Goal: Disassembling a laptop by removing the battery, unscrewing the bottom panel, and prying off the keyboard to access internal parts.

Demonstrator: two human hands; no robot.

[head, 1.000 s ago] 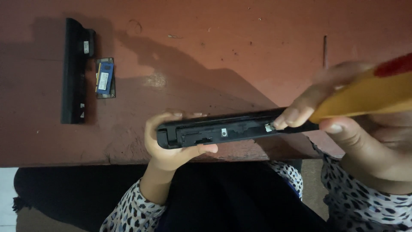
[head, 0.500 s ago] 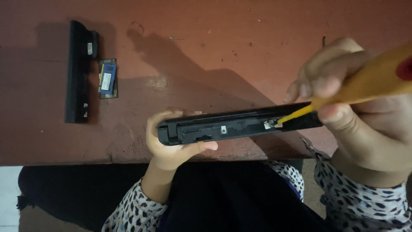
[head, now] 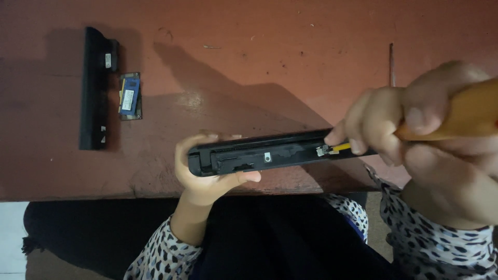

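Device: black laptop, held on edge over the near edge of the tabletop, narrow side w/ slot turned up toward the camera.
Long axis: runs left–right, right end tilted slightly higher and farther away.
Left hand: wrapped round the laptop's left end, thumb lying along the near face, fingers curled over the far edge; clenched on it, steadying.
Right hand: closed tight round the orange-yellow handle of a screwdriver; handle points up and to the right, out of view.
Tip: yellow shaft end meets a small metal bracket near the laptop's right end; touching or just beside, can't tell which.
Key relation: bracket lies left of and just below the right fingers, tool coming in along the laptop's length from the right; right hand much nearer to it, left hand well apart at the opposite end.
Elsewhere: long black battery bar lying lengthwise away from the camera at far left of tabletop; small blue-green memory module just beside it on the right.
Below tabletop: spotted sleeves, dark lap.
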